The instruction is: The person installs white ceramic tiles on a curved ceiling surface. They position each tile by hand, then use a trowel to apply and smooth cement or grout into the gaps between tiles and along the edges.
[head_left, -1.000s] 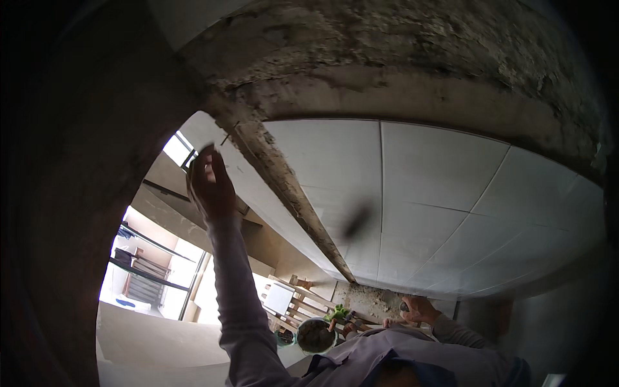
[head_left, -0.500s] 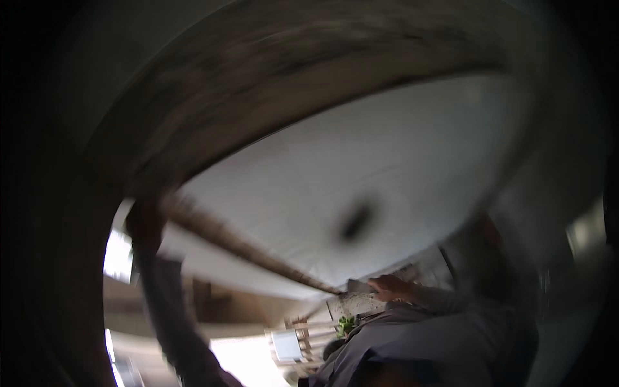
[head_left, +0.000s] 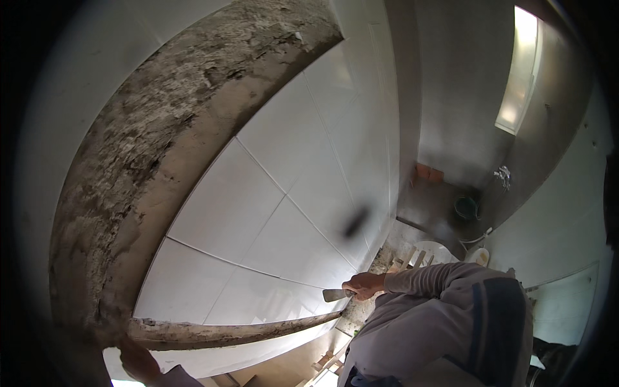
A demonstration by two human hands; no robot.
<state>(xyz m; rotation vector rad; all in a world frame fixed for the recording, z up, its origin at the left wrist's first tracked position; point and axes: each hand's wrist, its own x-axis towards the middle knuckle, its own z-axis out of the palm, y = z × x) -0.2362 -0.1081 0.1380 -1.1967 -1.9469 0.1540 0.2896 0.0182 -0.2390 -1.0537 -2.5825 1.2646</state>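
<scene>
- Holding a long mortar-crusted straightedge [head_left: 232, 332] against the white tiled wall [head_left: 284, 213], the person had both hands on the work; the straightedge ran along the lower rows of tiles, from the bottom-left corner of the wall toward the right hand.
- The left hand [head_left: 138, 361] was clenched round the left end of the straightedge, at the foot of the bare mortar band [head_left: 129, 174].
- The right hand [head_left: 364, 285] was grasping the handle of a trowel [head_left: 336, 295], whose blade lay just beside the right end of the straightedge, touching or nearly touching the tiles; which of the two could not be told.
- As for progress, several rows of large white tiles were already set on the wall, with their joints showing as thin lines.
- A broad rough band of grey-brown mortar, left of the tiles and arching over them, was uncovered, so that part seemed still to want tiling.
- Away from the wall, to its right, a dark bucket [head_left: 465, 208] and orange bricks [head_left: 429, 173] stood on the floor, and wooden offcuts [head_left: 412, 258] lay near the wall's foot.
</scene>
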